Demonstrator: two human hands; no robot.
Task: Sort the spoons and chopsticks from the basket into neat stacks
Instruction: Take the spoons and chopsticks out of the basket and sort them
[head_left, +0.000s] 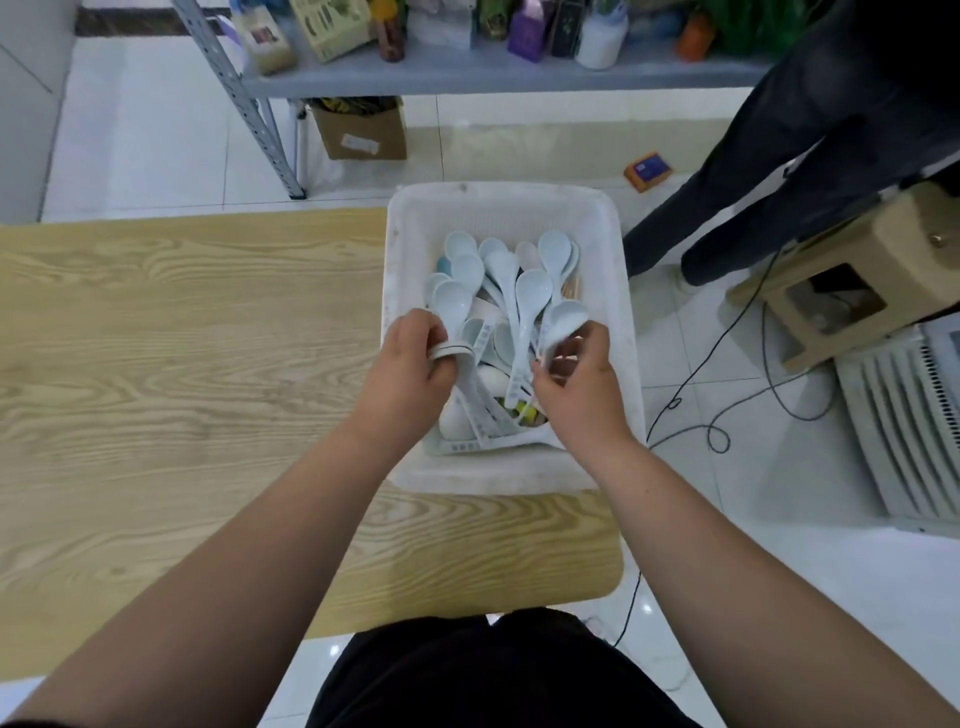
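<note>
A white plastic basket (402, 249) sits at the right end of the wooden table (182, 338), partly overhanging it. Inside lies a jumble of several pale blue-white soup spoons (530, 291), with the tips of wooden chopsticks (571, 288) showing at the right side. My left hand (410, 358) is inside the basket at its left wall and grips a white spoon (452, 352) by the bowl's rim. At the basket's right side, my right hand (576, 379) pinches another spoon (563, 325) by its handle, bowl pointing away from me.
A second person in dark trousers (779, 166) stands on the tiled floor at the right. Beside them are a beige stool (852, 291), black cables (727, 395) and a white slatted unit (898, 426). A metal shelf (467, 67) with packages and a cardboard box (363, 130) stand behind.
</note>
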